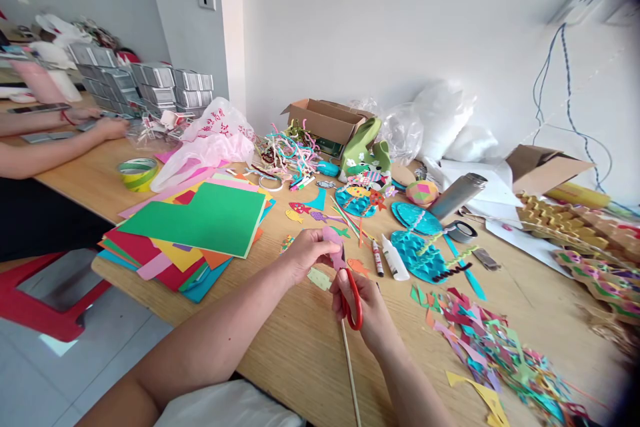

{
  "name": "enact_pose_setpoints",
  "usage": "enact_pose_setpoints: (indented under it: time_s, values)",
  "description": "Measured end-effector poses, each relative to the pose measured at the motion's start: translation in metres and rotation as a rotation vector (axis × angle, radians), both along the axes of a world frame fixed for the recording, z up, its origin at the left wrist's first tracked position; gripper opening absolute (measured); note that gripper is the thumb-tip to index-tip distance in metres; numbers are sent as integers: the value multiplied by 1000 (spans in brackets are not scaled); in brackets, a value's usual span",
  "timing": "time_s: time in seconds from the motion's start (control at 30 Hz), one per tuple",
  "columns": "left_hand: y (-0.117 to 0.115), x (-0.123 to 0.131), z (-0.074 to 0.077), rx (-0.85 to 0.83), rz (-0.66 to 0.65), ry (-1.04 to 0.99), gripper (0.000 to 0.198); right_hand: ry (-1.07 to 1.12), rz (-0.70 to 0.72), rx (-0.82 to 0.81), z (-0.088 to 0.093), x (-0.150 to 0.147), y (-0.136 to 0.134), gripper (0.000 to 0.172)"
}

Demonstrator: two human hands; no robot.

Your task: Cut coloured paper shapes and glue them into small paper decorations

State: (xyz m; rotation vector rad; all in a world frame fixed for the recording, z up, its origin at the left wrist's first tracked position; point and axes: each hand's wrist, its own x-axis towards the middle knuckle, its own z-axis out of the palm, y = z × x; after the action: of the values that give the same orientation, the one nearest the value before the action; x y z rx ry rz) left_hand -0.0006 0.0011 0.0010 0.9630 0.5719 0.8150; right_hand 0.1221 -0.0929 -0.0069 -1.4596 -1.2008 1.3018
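My left hand (307,250) pinches a small pink paper cut-out (334,243) above the wooden table (300,340). My right hand (367,307) grips red-handled scissors (351,297), whose blades meet the pink paper. A thin wooden stick (350,370) lies on the table below my right hand. A pale green paper scrap (319,278) lies just under the hands. Small paper fish (300,208) lie beyond them.
A stack of coloured paper sheets (200,227) lies to the left, a heap of paper scraps (495,347) to the right. Glue bottle (395,259), marker (377,258), blue egg-tray pieces (417,253), tape roll (137,172) and cardboard boxes (325,121) stand around. Another person's arms (55,140) rest at far left.
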Motion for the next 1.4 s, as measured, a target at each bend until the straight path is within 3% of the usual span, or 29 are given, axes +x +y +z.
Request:
enact_pose_setpoints:
  time_s: [0.87,1.4]
  values:
    - [-1,0,3,-9,7,-8,22,-52,-16,18,-6,2,1,59]
    - [1,-1,0,38,-16,-29,15,-2,-12,-8,-4,1,2,58]
